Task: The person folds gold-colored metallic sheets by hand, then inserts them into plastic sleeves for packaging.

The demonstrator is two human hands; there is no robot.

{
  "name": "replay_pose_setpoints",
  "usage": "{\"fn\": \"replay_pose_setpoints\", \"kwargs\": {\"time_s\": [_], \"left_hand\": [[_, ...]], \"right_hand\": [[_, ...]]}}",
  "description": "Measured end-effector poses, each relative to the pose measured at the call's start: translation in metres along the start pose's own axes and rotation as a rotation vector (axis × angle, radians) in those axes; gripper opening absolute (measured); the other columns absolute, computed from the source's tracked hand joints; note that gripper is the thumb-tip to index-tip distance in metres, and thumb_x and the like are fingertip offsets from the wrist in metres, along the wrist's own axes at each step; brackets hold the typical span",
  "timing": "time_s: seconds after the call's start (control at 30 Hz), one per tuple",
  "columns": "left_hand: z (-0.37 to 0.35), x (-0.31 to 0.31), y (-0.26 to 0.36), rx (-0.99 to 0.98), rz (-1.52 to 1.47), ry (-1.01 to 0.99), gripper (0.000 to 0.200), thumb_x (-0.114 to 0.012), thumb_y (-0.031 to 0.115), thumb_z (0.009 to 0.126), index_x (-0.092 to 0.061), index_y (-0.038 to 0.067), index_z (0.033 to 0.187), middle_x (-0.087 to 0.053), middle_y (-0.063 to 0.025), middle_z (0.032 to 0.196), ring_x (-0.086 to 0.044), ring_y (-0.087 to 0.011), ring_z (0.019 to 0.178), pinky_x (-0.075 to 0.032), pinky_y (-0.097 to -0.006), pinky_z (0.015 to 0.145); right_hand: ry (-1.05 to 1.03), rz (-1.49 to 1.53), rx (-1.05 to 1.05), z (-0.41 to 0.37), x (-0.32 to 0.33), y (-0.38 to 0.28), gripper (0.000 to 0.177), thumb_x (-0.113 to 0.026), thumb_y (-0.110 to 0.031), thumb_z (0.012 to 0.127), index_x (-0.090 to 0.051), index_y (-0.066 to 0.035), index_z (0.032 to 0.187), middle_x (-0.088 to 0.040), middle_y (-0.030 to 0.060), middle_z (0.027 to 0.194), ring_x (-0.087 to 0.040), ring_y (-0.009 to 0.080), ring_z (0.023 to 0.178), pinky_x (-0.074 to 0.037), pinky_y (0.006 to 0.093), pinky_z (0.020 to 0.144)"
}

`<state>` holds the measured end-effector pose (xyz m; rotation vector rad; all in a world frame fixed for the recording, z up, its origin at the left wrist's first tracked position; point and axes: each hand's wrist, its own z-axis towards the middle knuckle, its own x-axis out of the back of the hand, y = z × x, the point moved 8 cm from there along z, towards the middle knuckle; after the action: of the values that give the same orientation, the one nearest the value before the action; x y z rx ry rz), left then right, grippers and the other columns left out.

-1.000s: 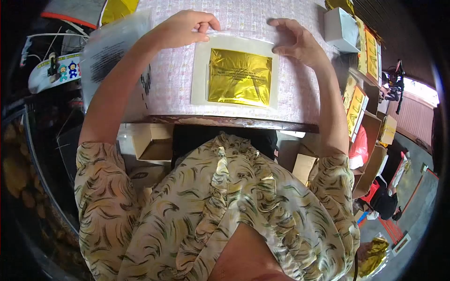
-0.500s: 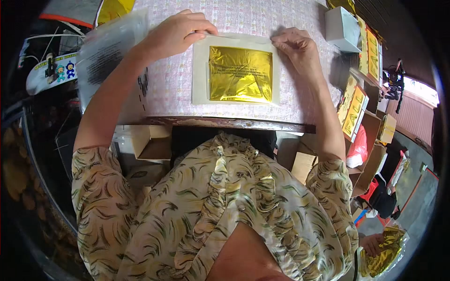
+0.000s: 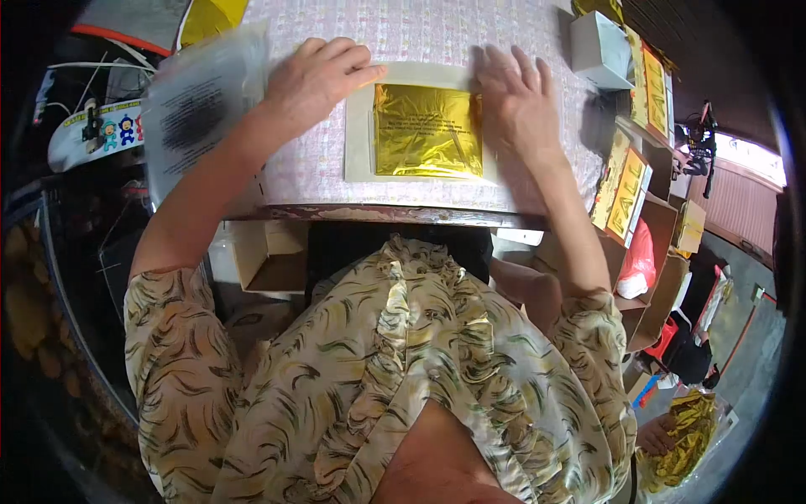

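A folded gold foil sheet with printed text over it lies on a pale flat backing on the cloth-covered table. My left hand rests palm down at the backing's top left corner, its thumb stretched along the top edge and its fingers apart on the cloth. At the right edge my right hand is smeared by motion, with its fingers spread and nothing visible in them. It covers part of the backing's right side. Beside my left forearm lies a stack of clear printed plastic bags.
A white box and boxes lettered "FALL" stand along the right side. More gold foil lies at the back left. Open cardboard boxes sit below the table edge. At lower right, another person's hand touches gold foil.
My right hand has opened from a pinch at the top right corner and moved slightly left over the right edge. My left fingers have loosened from the top edge and spread.
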<state>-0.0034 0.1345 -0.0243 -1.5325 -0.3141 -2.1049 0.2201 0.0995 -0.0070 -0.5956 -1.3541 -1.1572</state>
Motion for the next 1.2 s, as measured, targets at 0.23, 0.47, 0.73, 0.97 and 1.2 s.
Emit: {"fn": "replay_pose_setpoints", "kwargs": {"time_s": [0.23, 0.47, 0.73, 0.97, 1.2], "left_hand": [[0.005, 0.014, 0.021, -0.047, 0.131, -0.011, 0.035, -0.060, 0.011, 0.088, -0.067, 0.011, 0.123, -0.062, 0.0017, 0.120, -0.056, -0.0157, 0.119, -0.044, -0.0319, 0.101], [0.002, -0.001, 0.031, 0.150, -0.210, -0.102, 0.049, -0.056, 0.019, 0.098, -0.051, 0.004, 0.144, -0.054, -0.0097, 0.148, -0.045, -0.0251, 0.142, -0.032, -0.0422, 0.120], [-0.010, -0.015, 0.038, 0.192, -0.298, -0.209, 0.069, -0.048, 0.044, 0.106, -0.028, 0.006, 0.161, -0.033, -0.0103, 0.166, -0.028, -0.0267, 0.154, -0.019, -0.0451, 0.129], [-0.008, -0.012, 0.038, 0.205, -0.286, -0.195, 0.071, -0.051, 0.048, 0.104, -0.031, 0.009, 0.160, -0.032, -0.0079, 0.166, -0.028, -0.0262, 0.154, -0.021, -0.0431, 0.128], [0.002, -0.020, -0.006, 0.350, -0.641, -0.127, 0.046, -0.056, 0.035, 0.103, -0.059, 0.008, 0.141, -0.055, -0.0115, 0.149, -0.047, -0.0311, 0.140, -0.035, -0.0457, 0.118]], "right_hand": [[-0.209, 0.296, -0.042, 0.017, -0.016, -0.090, 0.078, -0.025, -0.059, 0.108, -0.022, -0.003, 0.162, -0.023, 0.0174, 0.169, -0.016, 0.0256, 0.158, -0.007, 0.0450, 0.130], [-0.066, 0.377, -0.058, 0.013, -0.020, -0.092, 0.084, -0.037, -0.063, 0.104, -0.031, 0.001, 0.159, -0.031, 0.0191, 0.165, -0.025, 0.0302, 0.156, -0.016, 0.0450, 0.128], [-0.093, 0.448, -0.072, 0.003, -0.016, -0.067, 0.091, -0.043, -0.068, 0.100, -0.030, 0.000, 0.160, -0.030, 0.0196, 0.166, -0.025, 0.0316, 0.156, -0.017, 0.0460, 0.128], [-0.048, 0.481, -0.184, -0.028, -0.031, -0.024, 0.084, -0.045, -0.061, 0.103, -0.027, -0.003, 0.161, -0.030, 0.0192, 0.166, -0.025, 0.0334, 0.155, -0.017, 0.0489, 0.127], [0.034, 0.364, -0.216, -0.047, -0.033, -0.011, 0.082, -0.048, -0.059, 0.102, -0.028, -0.006, 0.161, -0.030, 0.0159, 0.166, -0.030, 0.0345, 0.153, -0.020, 0.0554, 0.124]]}}
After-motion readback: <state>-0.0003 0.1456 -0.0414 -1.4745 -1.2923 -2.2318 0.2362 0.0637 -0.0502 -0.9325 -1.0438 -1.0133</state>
